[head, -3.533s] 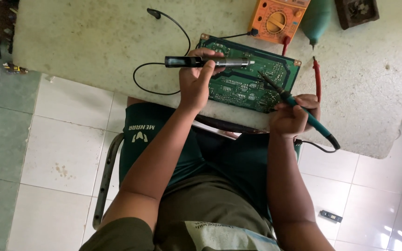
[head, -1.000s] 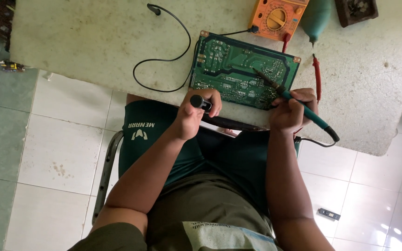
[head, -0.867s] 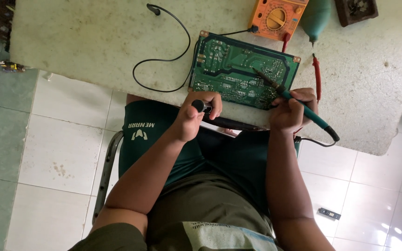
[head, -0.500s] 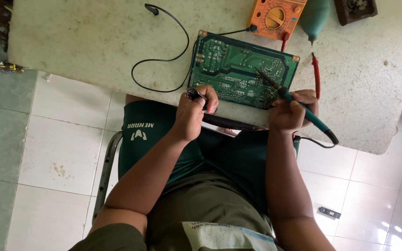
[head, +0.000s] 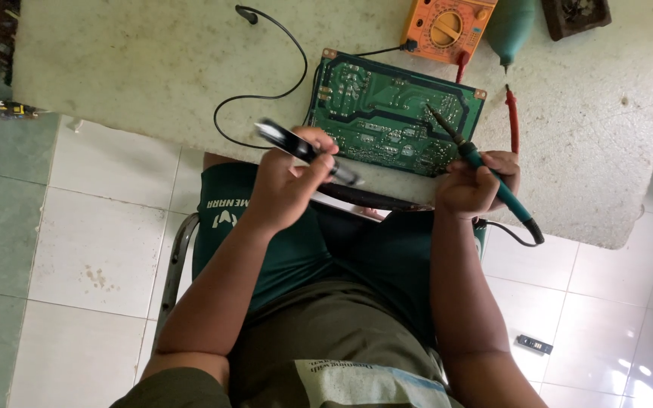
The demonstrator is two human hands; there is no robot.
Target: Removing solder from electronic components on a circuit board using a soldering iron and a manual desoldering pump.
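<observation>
My right hand [head: 471,183] grips the soldering iron [head: 468,151], tip on the circuit board [head: 387,113]; at 9 o'clock, my left hand [head: 287,185] clasps a black pen-shaped tool [head: 304,151], not yet applied

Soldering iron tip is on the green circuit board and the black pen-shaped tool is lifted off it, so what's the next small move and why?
Probably bring the black pen-shaped tool in the left hand to the green circuit board, beside the tip of the teal-handled soldering iron that the right hand holds there.

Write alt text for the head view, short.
Seated person's right hand holds a soldering iron tip-down on a green circuit board; left hand holds a black pen-like tool. An orange multimeter sits on the table.
</observation>
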